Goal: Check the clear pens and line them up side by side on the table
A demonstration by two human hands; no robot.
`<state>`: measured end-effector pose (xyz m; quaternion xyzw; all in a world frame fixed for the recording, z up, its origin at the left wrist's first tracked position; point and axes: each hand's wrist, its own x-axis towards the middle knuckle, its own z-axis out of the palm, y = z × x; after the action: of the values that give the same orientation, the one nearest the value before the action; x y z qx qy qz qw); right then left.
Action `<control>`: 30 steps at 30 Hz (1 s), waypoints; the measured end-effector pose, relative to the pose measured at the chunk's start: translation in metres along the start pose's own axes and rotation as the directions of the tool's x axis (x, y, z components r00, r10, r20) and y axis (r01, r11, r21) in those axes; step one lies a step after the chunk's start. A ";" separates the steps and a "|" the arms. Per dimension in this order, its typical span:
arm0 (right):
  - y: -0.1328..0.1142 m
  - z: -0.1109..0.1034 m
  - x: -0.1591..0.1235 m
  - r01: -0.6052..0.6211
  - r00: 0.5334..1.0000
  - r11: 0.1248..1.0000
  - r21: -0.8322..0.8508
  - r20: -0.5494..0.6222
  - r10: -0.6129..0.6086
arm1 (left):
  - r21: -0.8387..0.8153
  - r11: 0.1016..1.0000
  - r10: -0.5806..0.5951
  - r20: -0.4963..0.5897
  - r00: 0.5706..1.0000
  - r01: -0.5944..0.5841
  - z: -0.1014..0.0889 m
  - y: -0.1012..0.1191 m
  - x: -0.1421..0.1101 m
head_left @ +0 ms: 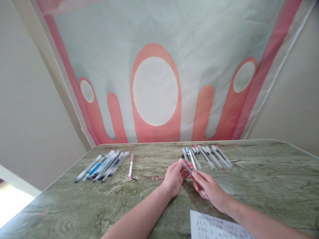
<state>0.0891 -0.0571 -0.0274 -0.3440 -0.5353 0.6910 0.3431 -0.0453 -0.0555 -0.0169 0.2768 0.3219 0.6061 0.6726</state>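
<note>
A slim, clear-barrelled pen (187, 167) is held slantwise between my two hands, above the table. My left hand (173, 179) pinches its upper left end between thumb and fingers. My right hand (208, 189) is closed round the lower right part of the barrel, so that end is partly hidden. Just beyond my hands lies a row of clear pens with dark parts (211, 157), spread side by side. A white pen (192, 160) and a pen with a blue part (187, 151) lie at the row's left end.
A pile of pens (102, 167), one of them blue, lies at the left on the wood-patterned table (82, 205). A pink and white pen (131, 166) lies alone beside it. Near my right forearm is a sheet of paper with writing (211, 227). A patterned backdrop (154, 132) stands behind.
</note>
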 end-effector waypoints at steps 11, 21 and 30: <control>-0.006 -0.002 -0.001 -0.029 0.998 0.974 0.224 0.057 0.017 | 0.262 0.965 -0.049 0.173 0.984 0.002 0.008 -0.007 -0.009; -0.003 -0.005 0.003 -0.155 0.984 0.904 0.399 0.147 0.103 | 0.289 0.957 -0.029 0.180 0.983 -0.024 0.002 -0.010 -0.005; -0.009 0.001 0.001 -0.191 0.981 0.941 0.280 0.033 0.189 | 0.238 0.970 0.016 0.133 0.991 -0.048 -0.001 -0.013 -0.004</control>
<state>0.0888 -0.0545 -0.0187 -0.3396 -0.3966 0.7911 0.3187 -0.0380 -0.0609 -0.0277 0.4004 0.3442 0.5540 0.6436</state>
